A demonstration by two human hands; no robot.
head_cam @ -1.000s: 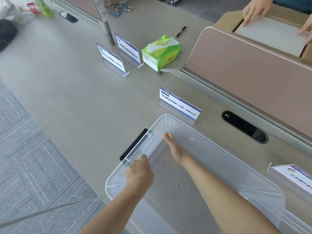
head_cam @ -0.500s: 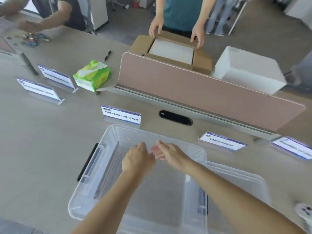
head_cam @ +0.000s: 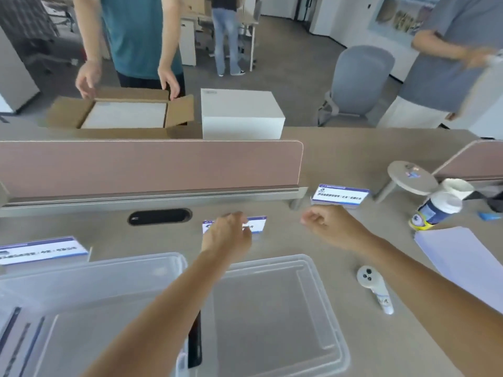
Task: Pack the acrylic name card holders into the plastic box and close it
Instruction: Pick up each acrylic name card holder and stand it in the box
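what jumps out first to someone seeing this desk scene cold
Two bare forearms reach up the middle: the left hand covers a clear acrylic name card holder while the right hand curls loosely short of a second acrylic holder. Below them sit the empty clear plastic box and its loose clear lid, side by side.

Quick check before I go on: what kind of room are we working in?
Most likely an open-plan office: a shared desk with a pink divider panel, a grey swivel chair behind it, and more desks further back.
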